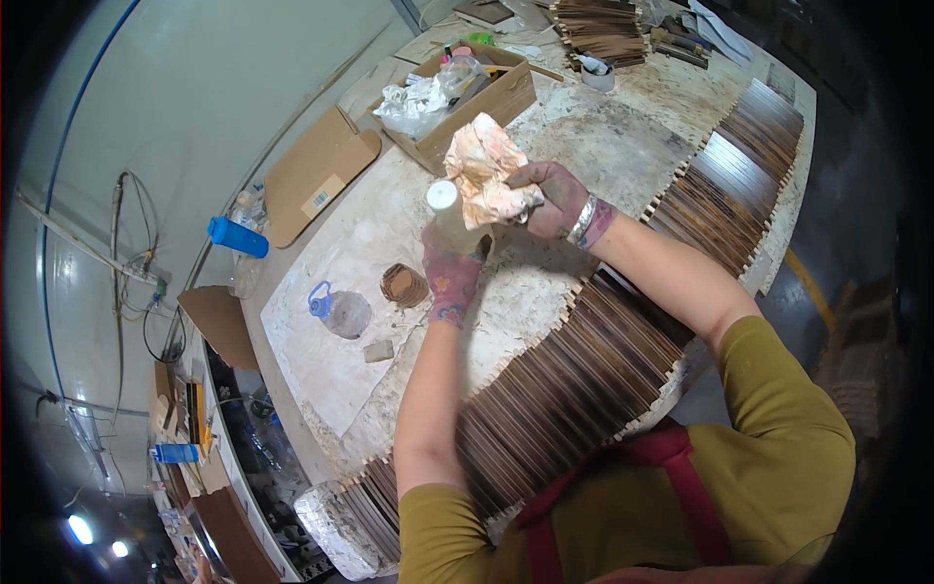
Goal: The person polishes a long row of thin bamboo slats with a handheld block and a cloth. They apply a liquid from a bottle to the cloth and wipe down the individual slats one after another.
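My left hand [453,273], in a pinkish patterned glove, is wrapped round a pale bottle with a white cap [443,196], held upright above the table. In my right hand [558,202], gloved too and with a silvery band at the wrist, is a crumpled, stained rag [484,164]. The rag hangs right beside the bottle; whether they touch I cannot tell. Nearer me lies a long row of dark brown wooden strips [564,394] set side by side. A clear jug with a blue handle [345,313] and a small stack of brown pieces [404,285] stand left of my left hand.
A cardboard box [506,94] with plastic bags and tools sits at the back. Flat cardboard [319,175] and a blue bottle [237,237] are at the left. More strips [730,185] line the right edge. A tape roll [596,76] and bundled strips [601,34] lie far back.
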A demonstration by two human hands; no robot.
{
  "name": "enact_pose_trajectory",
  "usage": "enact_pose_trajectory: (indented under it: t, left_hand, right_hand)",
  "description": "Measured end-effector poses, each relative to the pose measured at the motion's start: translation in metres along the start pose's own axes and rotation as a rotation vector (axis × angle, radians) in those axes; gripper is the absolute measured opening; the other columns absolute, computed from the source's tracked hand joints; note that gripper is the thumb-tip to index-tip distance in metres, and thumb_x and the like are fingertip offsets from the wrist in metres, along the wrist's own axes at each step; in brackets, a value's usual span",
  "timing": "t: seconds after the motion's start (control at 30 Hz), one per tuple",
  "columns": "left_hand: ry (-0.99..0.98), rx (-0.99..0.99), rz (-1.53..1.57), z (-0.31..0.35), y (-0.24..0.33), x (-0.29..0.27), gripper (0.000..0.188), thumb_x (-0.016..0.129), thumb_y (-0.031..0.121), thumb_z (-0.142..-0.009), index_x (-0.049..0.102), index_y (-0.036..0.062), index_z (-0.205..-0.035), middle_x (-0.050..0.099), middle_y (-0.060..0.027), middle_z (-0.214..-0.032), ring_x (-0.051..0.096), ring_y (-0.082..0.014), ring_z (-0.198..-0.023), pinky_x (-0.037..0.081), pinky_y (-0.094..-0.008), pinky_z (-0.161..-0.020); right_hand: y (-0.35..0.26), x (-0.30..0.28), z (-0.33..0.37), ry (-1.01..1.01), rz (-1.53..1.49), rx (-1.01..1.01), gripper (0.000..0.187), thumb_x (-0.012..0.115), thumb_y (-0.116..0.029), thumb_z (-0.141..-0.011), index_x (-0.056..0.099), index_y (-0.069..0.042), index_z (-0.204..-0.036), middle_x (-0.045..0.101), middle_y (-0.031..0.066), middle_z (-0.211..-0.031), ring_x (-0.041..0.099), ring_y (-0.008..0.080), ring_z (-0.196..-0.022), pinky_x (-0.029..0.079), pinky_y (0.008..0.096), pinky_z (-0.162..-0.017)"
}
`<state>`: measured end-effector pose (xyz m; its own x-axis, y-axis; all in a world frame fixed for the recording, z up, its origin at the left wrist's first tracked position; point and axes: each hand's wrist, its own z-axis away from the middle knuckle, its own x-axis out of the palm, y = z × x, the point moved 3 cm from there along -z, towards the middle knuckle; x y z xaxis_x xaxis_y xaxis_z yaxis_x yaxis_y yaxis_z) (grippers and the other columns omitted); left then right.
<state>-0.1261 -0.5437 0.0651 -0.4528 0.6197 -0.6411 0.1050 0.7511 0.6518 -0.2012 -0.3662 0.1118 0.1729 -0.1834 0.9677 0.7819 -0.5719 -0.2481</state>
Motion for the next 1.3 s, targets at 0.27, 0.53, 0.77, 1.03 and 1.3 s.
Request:
enact_pose_trajectory:
  t: [0.27,0.53,0.77,1.03,1.3]
  left_hand:
    - [0.031,-0.083,0.295,-0.028,-0.018,0.003,0.087,0.084,0.018,-0.072,0.033,0.0001,-0.139,0.055,-0.0134,-0.13,0.058,-0.0246,-0.113,0.05,-0.0345,-0.095]
    - [0.029,-0.229,0.478,-0.031,-0.009,0.001,0.086,0.079,0.019,-0.079,0.028,-0.0001,-0.144,0.052,-0.0156,-0.135,0.057,-0.0247,-0.117,0.049,-0.0344,-0.098]
    - [0.085,-0.077,0.116,0.008,-0.006,-0.035,0.078,0.074,0.021,-0.085,0.031,0.0,-0.146,0.048,-0.02,-0.14,0.053,-0.0268,-0.124,0.043,-0.0359,-0.106]
    - [-0.519,0.333,-0.257,0.265,0.111,-0.087,0.028,0.068,0.02,-0.077,0.066,0.0147,-0.105,0.06,-0.0043,-0.112,0.057,-0.022,-0.11,0.047,-0.0387,-0.096]
    - [-0.261,0.017,-0.481,0.339,0.153,-0.067,0.045,0.072,0.019,-0.073,0.062,0.0169,-0.117,0.052,-0.009,-0.128,0.052,-0.0323,-0.119,0.035,-0.057,-0.106]
  right_hand:
    - [-0.009,-0.018,-0.037,-0.007,0.093,0.085,0.036,0.064,-0.018,-0.086,0.058,-0.003,-0.119,0.065,0.0125,-0.116,0.066,0.0276,-0.103,0.056,0.0438,-0.089]
    - [-0.01,-0.014,-0.014,0.126,0.086,-0.018,0.036,0.06,-0.023,-0.093,0.058,0.001,-0.12,0.069,0.0178,-0.107,0.068,0.0335,-0.096,0.057,0.0526,-0.081]
    - [0.007,-0.023,0.08,0.157,0.637,-0.182,0.045,0.059,-0.021,-0.096,0.048,-0.001,-0.134,0.06,0.0151,-0.129,0.062,0.0236,-0.115,0.053,0.0375,-0.099]
    - [0.031,-0.008,0.127,0.192,1.076,-0.078,0.055,0.067,-0.032,-0.091,0.052,0.002,-0.132,0.067,0.0098,-0.117,0.066,0.0138,-0.1,0.054,0.0263,-0.086]
    - [0.075,0.017,0.111,0.152,1.429,0.072,0.054,0.066,-0.035,-0.092,0.054,0.004,-0.128,0.07,0.0128,-0.103,0.067,0.0167,-0.093,0.056,0.0314,-0.083]
